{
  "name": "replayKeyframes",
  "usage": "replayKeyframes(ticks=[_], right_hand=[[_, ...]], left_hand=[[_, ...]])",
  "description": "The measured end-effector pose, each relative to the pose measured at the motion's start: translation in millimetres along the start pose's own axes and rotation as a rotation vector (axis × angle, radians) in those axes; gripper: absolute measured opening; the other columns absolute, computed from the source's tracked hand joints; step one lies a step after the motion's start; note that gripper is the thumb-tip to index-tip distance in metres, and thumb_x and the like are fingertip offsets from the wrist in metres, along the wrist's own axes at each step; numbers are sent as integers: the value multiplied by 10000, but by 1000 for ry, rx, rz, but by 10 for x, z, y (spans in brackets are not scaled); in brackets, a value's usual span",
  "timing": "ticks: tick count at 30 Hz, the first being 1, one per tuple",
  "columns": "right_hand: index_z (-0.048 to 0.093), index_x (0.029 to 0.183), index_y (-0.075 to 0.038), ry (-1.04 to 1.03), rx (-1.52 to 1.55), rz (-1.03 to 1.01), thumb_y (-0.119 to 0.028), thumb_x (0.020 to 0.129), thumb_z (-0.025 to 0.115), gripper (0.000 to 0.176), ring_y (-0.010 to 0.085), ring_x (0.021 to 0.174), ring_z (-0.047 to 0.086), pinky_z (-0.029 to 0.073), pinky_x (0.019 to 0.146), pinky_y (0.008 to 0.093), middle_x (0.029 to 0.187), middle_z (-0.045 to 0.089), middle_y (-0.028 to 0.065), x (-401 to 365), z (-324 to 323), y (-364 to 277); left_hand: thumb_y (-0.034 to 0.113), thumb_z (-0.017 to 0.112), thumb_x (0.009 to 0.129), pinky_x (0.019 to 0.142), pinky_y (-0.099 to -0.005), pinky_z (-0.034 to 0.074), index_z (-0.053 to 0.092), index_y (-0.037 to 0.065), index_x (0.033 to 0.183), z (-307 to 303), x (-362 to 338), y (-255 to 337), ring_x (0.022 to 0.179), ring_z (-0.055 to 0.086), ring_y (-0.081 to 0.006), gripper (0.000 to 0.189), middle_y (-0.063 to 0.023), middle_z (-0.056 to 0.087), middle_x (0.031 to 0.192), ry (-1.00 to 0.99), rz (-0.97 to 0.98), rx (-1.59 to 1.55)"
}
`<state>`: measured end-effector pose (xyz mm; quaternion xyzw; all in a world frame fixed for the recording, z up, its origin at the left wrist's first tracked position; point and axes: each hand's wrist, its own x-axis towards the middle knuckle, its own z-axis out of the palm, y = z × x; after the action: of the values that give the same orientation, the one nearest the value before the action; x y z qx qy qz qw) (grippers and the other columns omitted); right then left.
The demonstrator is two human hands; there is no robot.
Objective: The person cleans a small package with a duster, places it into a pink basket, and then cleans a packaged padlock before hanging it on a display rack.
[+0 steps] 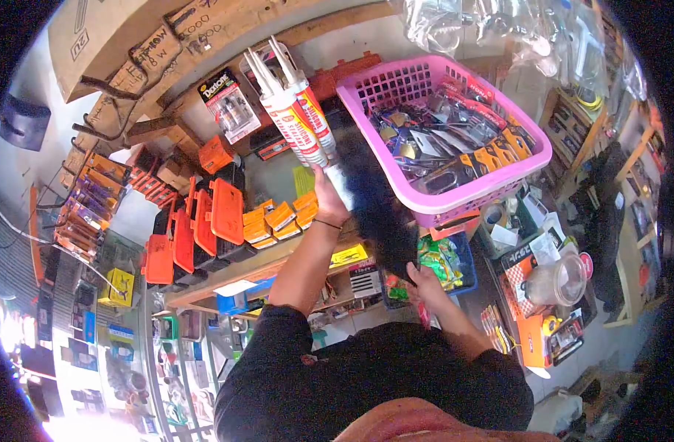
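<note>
Several white-and-red silicone sealant tubes (pixel 296 118) with long white nozzles stand tilted in front of me. My left hand (pixel 329 197) is closed around their lower end, with the far fingers hidden. A long, dark, soft-looking item (pixel 381 199), possibly a cloth or duster, reaches from beside the tubes down to my right hand (pixel 427 286). The fingers of that hand are closed on its lower end. Blur hides its exact kind. Right beside the dark item is a pink plastic basket (pixel 478 197) full of packaged goods.
Orange-lidded boxes (pixel 226 211) and small yellow-orange cartons (pixel 280 217) line the shelf at left. Below the basket sits a blue bin (pixel 466 261) of green packets. A clear round tub (pixel 556 281) stands at right. Plastic-wrapped items (pixel 499 29) hang overhead.
</note>
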<state>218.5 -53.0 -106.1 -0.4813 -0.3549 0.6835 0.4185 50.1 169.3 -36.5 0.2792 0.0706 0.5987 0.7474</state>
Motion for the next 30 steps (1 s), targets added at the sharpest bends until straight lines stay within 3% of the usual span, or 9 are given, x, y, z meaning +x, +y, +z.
replayKeyframes(ticks=[4,10,14,17,18,21,22,26,30], right_hand=[[449,802,-89,-29,75,63,-403,846,498,321,114,335,362,284,324,255,453,381,1,-111,110,-85],[500,865,-83,-12,-49,131,-383,853,492,301,85,472,390,303,407,248,579,459,-12,-169,46,-100],[450,862,-69,11,12,64,-343,867,482,276,93,401,394,312,354,246,533,440,-5,-136,-115,-26],[460,800,-85,42,185,56,-339,870,477,264,95,400,382,306,356,247,526,429,-12,55,-40,373],[464,773,-90,153,227,70,-347,871,470,274,95,380,365,288,344,244,504,413,-15,59,63,453],[496,807,-78,-1,-37,93,-328,873,470,260,90,450,391,311,384,239,603,461,-12,-144,-54,21],[496,807,-78,-1,-40,93,-328,873,470,260,90,450,391,311,384,239,603,461,-12,-119,-46,45],[482,808,-81,78,-132,-3,-344,866,480,269,92,419,388,308,366,242,572,452,-5,6,-78,347],[444,769,-93,63,58,26,-376,865,475,300,95,410,397,326,368,242,566,455,-2,-172,-36,-14]], left_hand=[[538,328,843,872,-383,413,373,119,1239,-57,-30,-39,1021,516,-272,579,-109,480,1191,-388,-399,-107],[495,374,841,837,-505,405,361,93,1242,218,-73,-5,1011,499,-375,568,-142,497,1163,50,-196,-156],[563,303,834,894,-516,359,385,90,1231,103,-117,22,1051,467,-383,623,-149,466,1198,-419,-313,-84],[590,255,829,855,-508,387,408,96,1216,366,-134,3,1000,499,-385,645,-148,484,1176,73,-249,-153],[576,240,839,842,-504,399,396,97,1225,157,-84,4,998,501,-381,634,-150,475,1190,-326,-376,-39],[548,271,848,844,-494,405,384,93,1231,85,-142,-10,1021,491,-373,606,-154,470,1190,-330,-328,-129],[517,307,853,835,-500,410,370,90,1240,109,-94,29,1009,495,-381,580,-160,469,1186,-462,-377,-646],[563,317,834,780,-389,447,426,110,1159,215,-126,-29,886,547,-257,568,-86,553,997,-111,-380,78],[603,303,815,810,-363,446,449,120,1162,161,-133,23,920,549,-241,612,-101,558,1032,-332,-348,-230]])
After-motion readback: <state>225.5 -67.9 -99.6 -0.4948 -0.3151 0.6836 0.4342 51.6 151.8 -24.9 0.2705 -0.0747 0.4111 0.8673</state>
